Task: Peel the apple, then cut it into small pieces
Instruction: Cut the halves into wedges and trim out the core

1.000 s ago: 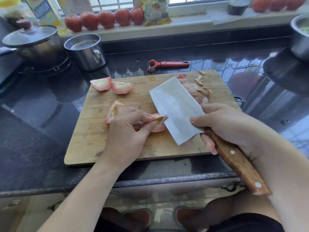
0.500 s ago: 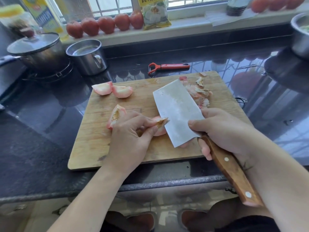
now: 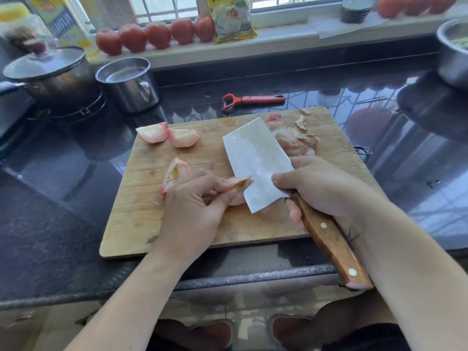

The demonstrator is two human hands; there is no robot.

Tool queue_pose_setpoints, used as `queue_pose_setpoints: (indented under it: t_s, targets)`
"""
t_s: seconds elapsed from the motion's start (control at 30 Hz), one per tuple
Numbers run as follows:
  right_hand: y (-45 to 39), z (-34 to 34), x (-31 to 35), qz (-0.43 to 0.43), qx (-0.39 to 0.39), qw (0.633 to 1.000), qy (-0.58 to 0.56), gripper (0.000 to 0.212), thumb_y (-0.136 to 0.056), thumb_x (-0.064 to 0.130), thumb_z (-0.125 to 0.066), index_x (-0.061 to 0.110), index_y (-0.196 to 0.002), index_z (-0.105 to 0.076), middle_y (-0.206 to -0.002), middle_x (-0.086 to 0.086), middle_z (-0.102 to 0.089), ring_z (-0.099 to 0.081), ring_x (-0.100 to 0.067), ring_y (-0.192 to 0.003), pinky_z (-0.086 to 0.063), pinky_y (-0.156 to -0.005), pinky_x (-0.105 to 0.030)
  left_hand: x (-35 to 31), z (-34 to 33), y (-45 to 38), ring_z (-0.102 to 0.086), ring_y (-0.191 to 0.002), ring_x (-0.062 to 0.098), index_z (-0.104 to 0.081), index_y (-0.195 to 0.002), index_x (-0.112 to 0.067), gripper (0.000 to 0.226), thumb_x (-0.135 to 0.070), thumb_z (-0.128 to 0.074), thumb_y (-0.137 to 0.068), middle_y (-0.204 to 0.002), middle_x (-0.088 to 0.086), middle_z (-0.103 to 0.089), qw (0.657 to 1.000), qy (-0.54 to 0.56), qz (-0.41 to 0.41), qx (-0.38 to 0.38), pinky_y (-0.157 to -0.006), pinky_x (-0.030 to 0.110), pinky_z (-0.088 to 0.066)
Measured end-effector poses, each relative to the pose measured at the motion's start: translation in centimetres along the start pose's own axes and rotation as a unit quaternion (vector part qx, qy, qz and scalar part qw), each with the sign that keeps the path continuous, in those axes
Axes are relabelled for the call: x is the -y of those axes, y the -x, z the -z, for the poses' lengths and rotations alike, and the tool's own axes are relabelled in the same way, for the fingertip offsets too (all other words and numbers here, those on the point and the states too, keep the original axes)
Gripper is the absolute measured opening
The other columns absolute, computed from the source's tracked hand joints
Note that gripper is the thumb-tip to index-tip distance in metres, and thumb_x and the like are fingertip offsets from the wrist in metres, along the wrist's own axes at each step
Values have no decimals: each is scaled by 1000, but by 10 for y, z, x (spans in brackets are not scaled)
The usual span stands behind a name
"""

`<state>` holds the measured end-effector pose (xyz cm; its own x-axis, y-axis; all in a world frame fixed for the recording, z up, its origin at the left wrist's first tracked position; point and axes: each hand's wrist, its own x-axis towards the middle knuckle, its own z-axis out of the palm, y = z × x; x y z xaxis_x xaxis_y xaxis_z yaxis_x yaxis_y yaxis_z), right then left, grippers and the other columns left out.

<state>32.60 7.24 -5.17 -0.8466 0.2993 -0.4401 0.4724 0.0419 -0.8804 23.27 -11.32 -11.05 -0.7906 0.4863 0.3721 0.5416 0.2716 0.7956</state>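
A wooden cutting board [image 3: 141, 224] lies on the dark counter. My left hand [image 3: 195, 211] pinches a peeled apple wedge [image 3: 239, 184] with its core side up. My right hand [image 3: 321, 188] grips a cleaver [image 3: 255, 160] by its wooden handle, forefinger on the blade, and the blade's lower edge touches that wedge. Another wedge [image 3: 174, 173] lies just left of my left hand. Two more wedges [image 3: 153, 133] [image 3: 183, 137] rest at the board's far left. A heap of peel [image 3: 296, 140] sits behind the blade at the far right.
A red peeler [image 3: 253, 99] lies on the counter behind the board. A steel cup [image 3: 129, 83] and a lidded pot [image 3: 48, 72] on a burner stand at the back left. Red fruit [image 3: 157, 34] lines the windowsill. A steel bowl [image 3: 453, 49] is at the far right.
Both hands, the wedge and the cleaver keep nearly the same pose on the board. The view has tilted slightly, so everything sits a little lower in the frame.
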Motion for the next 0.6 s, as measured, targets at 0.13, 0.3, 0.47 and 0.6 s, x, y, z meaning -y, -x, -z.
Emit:
queue_pose_setpoints:
  t_s: [0.13, 0.3, 0.47, 0.6]
  targets:
    - [6, 3, -4, 8, 22, 1000, -6, 20, -103, 15, -47, 25, -115, -60, -75, -17, -75, -50, -17, -39, -45, -45, -28, -2, 0, 1, -66, -92, 7, -82, -88, -16, 15, -3, -84, -81, -89, -12, -73, 1000, -18, -13, -9, -83, 26, -55]
    - [-4, -1, -3, 7, 7, 1000, -5, 18, -101, 16, -48, 19, -112, -63, -83, -30, -72, -50, -23, -43, -47, -47, -29, -1, 0, 0, -66, -91, 10, -83, -89, -17, 18, -1, -84, -81, -89, -13, -73, 1000, -5, -6, -2, -83, 32, -55]
    - [4, 8, -8, 35, 7, 999, 23, 21, -102, 21, -48, 28, -114, -64, -52, -16, -59, -49, -26, -43, -43, -48, -29, 0, 0, 1, -68, -104, 6, -82, -91, -26, 25, -2, -82, -83, -98, -20, -75, 1000, -1, 3, 0, -105, 46, -48]
    - [19, 23, -14, 50, 10, 998, 23, 21, -105, 20, -46, 28, -115, -62, -48, -15, -57, -47, -25, -38, -41, -43, -27, 2, -3, 0, -62, -112, 6, -81, -95, -28, 28, -2, -76, -88, -114, -19, -66, 999, -42, 8, -6, -98, 29, -50]
